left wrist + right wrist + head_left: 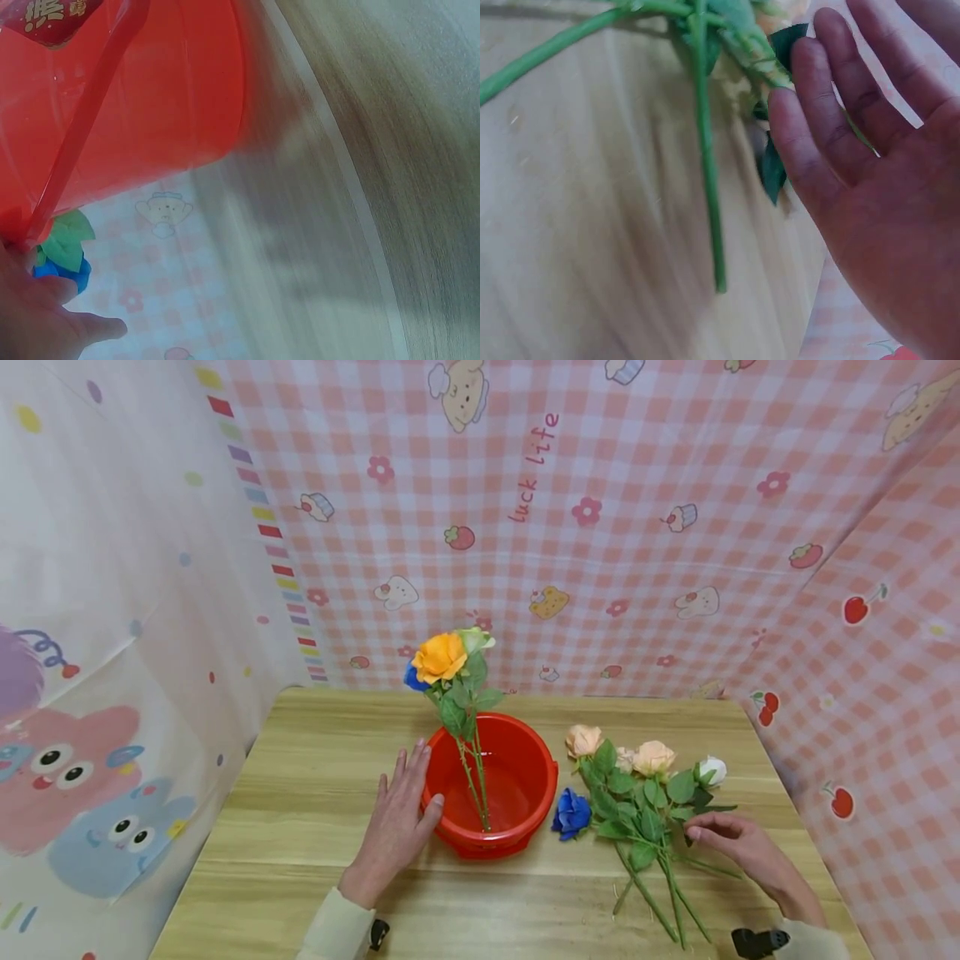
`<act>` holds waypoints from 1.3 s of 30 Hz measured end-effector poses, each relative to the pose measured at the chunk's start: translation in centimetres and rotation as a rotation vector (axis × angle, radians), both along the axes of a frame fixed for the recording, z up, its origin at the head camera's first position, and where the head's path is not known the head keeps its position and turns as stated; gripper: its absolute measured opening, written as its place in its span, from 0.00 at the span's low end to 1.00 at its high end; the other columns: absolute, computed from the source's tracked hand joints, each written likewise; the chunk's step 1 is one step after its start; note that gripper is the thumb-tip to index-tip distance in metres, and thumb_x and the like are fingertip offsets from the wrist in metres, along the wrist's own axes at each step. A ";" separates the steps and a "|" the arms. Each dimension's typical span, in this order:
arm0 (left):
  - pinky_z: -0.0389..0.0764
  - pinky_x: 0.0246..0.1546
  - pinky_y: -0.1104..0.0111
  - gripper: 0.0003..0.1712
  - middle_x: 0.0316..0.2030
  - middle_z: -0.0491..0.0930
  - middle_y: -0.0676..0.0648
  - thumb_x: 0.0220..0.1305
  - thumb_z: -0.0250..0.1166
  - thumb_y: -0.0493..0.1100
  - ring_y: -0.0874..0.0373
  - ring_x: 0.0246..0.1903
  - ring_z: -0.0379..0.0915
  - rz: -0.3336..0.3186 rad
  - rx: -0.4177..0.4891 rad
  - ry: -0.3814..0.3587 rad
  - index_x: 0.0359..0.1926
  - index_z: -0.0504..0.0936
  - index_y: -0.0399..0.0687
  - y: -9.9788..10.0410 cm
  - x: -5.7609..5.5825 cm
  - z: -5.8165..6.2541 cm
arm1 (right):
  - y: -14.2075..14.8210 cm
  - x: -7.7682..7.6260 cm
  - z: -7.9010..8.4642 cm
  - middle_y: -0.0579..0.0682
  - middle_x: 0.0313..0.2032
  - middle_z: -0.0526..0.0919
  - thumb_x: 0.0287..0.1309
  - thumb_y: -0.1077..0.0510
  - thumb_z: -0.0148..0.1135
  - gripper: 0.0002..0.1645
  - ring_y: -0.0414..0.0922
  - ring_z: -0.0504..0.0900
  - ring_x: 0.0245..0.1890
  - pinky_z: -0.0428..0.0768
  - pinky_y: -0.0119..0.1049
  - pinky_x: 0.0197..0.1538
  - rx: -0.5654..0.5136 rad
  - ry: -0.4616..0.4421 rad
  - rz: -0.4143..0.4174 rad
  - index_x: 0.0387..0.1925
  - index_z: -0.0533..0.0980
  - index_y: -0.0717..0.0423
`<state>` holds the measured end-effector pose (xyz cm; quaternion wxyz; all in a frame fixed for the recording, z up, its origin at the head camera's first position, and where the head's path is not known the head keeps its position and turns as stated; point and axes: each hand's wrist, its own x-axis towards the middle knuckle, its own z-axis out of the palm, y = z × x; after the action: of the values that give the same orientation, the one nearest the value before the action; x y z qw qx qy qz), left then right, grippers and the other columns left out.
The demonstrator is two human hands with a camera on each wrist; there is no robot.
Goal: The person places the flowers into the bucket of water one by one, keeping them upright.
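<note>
A red plastic bucket [521,777] stands mid-table. Three artificial roses lean in it: an orange rose [440,657], a pale greenish-white rose [476,640] and a partly hidden blue rose [413,677]. My left hand [393,827] rests along the bucket's left side, fingers extended and thumb near the rim. To the right lies a pile of roses: peach roses [653,758], a white rose [711,771] and another blue rose [572,815], with green stems [670,893] pointing toward me. My right hand [738,843] is at the pile's right edge, its slightly bent fingertips beside a dark green leaf [773,169].
The wooden table [315,777] carries small scraps near the stems. A pink checked cloth [570,560] hangs behind and on the right, and a white cartoon-print cloth [135,610] on the left. The bucket's handle [86,120] hangs along its side.
</note>
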<state>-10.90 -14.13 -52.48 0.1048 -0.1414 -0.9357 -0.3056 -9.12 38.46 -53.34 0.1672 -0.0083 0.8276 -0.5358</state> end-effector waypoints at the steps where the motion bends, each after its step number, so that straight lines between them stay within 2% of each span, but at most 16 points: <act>1: 0.49 0.71 0.29 0.41 0.82 0.48 0.48 0.75 0.55 0.51 0.37 0.79 0.44 0.001 -0.003 -0.002 0.82 0.53 0.44 0.0 0.0 0.0 | 0.1 0.1 -0.2 0.60 0.51 0.86 0.74 0.53 0.60 0.25 0.39 0.84 0.49 0.83 0.36 0.50 -0.002 -0.015 0.011 0.59 0.78 0.71; 7: 0.49 0.71 0.29 0.42 0.83 0.46 0.48 0.75 0.52 0.54 0.38 0.80 0.42 0.001 -0.014 -0.009 0.83 0.52 0.44 -0.1 0.0 0.0 | 0.3 0.2 -1.3 0.61 0.56 0.82 0.75 0.53 0.59 0.25 0.37 0.83 0.50 0.83 0.36 0.49 0.011 -0.041 0.100 0.61 0.78 0.68; 11: 0.49 0.70 0.29 0.42 0.83 0.46 0.48 0.75 0.53 0.53 0.38 0.80 0.42 0.000 -0.012 -0.006 0.83 0.51 0.45 -0.1 -0.1 -0.1 | 0.3 0.0 -1.8 0.60 0.56 0.82 0.75 0.53 0.59 0.24 0.33 0.82 0.50 0.82 0.34 0.49 0.041 -0.035 0.161 0.60 0.79 0.66; 14: 0.49 0.71 0.29 0.42 0.83 0.46 0.48 0.75 0.53 0.53 0.38 0.80 0.42 0.000 -0.013 -0.004 0.83 0.51 0.45 -0.1 -0.1 -0.1 | 0.3 -0.3 -2.2 0.62 0.56 0.82 0.75 0.54 0.59 0.23 0.32 0.81 0.49 0.82 0.33 0.48 0.051 -0.040 0.207 0.60 0.79 0.67; 22: 0.49 0.70 0.29 0.42 0.82 0.47 0.47 0.75 0.56 0.50 0.37 0.79 0.43 0.004 -0.013 -0.001 0.82 0.52 0.44 0.0 -0.1 -0.1 | 0.2 -0.9 -3.1 0.65 0.51 0.84 0.74 0.60 0.59 0.20 0.33 0.83 0.44 0.83 0.33 0.44 -0.002 -0.024 0.304 0.55 0.79 0.74; 39: 0.48 0.71 0.30 0.42 0.82 0.47 0.48 0.75 0.55 0.51 0.37 0.79 0.45 0.004 -0.007 0.001 0.82 0.52 0.44 -0.1 0.0 0.0 | 0.0 -1.3 -3.3 0.64 0.42 0.87 0.69 0.66 0.62 0.14 0.34 0.83 0.39 0.82 0.30 0.42 0.074 0.016 0.326 0.47 0.80 0.77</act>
<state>-10.91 -14.18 -52.47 0.1054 -0.1399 -0.9371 -0.3019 -10.44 38.43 -56.60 0.2456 -0.1407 0.8358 -0.4705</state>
